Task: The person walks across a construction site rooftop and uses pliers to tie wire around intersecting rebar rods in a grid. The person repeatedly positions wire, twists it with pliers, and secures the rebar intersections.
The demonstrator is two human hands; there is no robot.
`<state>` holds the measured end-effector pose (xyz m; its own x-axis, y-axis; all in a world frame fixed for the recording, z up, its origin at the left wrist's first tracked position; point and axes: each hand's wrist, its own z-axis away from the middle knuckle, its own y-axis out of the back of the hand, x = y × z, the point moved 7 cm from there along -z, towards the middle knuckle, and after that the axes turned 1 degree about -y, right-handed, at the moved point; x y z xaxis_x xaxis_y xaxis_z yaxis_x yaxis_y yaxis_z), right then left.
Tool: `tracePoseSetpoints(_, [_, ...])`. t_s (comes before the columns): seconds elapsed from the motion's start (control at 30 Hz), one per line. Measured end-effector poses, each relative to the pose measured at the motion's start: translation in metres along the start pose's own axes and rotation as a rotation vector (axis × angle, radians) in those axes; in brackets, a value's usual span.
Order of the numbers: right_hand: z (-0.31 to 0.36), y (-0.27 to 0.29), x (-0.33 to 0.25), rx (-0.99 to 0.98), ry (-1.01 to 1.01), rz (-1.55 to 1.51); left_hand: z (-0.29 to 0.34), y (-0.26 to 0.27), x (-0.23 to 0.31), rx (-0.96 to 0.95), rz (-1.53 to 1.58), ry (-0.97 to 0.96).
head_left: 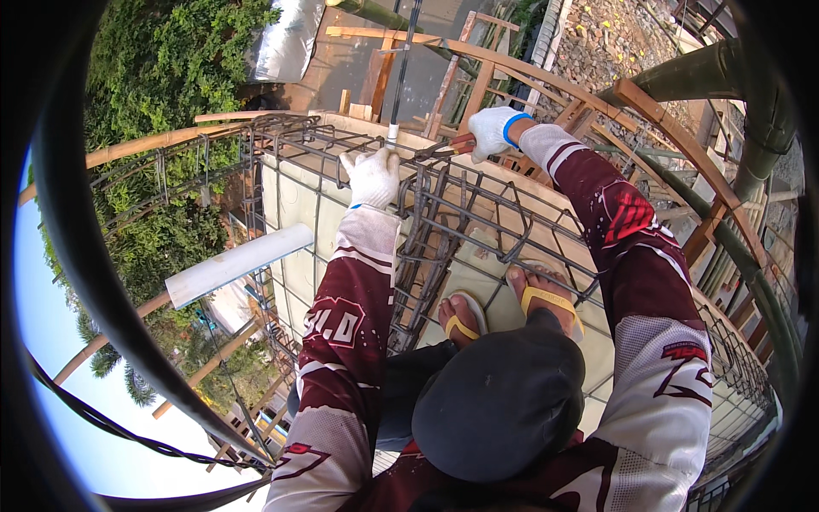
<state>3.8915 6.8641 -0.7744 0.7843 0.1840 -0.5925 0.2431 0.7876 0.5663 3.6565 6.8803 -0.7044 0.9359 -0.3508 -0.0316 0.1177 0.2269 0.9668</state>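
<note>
My right hand (pixel 493 134), in a white glove with a blue cuff, is closed around the red-brown handles of pincers (pixel 461 144). The tool's dark head points left into the steel bars. My left hand (pixel 372 177), gloved the same way, is over the rebar cage (pixel 465 200) with its fingers curled; what they hold is hidden. Crossing bars and stirrups run beneath both hands. Just beyond the left hand, a thin dark rod with a white lower end (pixel 393 131) stands up.
My feet in yellow sandals (pixel 551 299) stand on pale boards within the bar grid. A white pipe-like piece (pixel 239 263) juts out at left. Timber edging (pixel 520 70) and thick bamboo poles (pixel 759 128) border the work. Dark cables cross the left side, with trees and ground far below.
</note>
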Motion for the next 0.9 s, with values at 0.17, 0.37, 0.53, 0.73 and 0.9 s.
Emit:
tracePoseSetpoints(0.17, [0.002, -0.015, 0.01, -0.077, -0.124, -0.239, 0.004, 0.064, 0.04, 0.308, 0.333, 0.049])
tracePoseSetpoints(0.37, [0.0, -0.002, 0.007, -0.05, -0.12, -0.226, 0.043, -0.004, 0.142, -0.216, 1.746, 0.8])
tracePoseSetpoints(0.53, [0.006, 0.013, 0.003, 0.037, -0.058, -0.26, 0.035, -0.084, 0.164, -0.169, 2.073, 1.345])
tracePoseSetpoints(0.73, [0.012, 0.012, -0.002, 0.006, -0.071, -0.276, 0.001, -0.143, 0.152, 0.067, 2.556, 1.188])
tracePoseSetpoints(0.9, [0.011, 0.008, -0.01, 0.219, -0.107, 0.006, -0.017, -0.162, 0.128, 0.138, 2.446, 1.23])
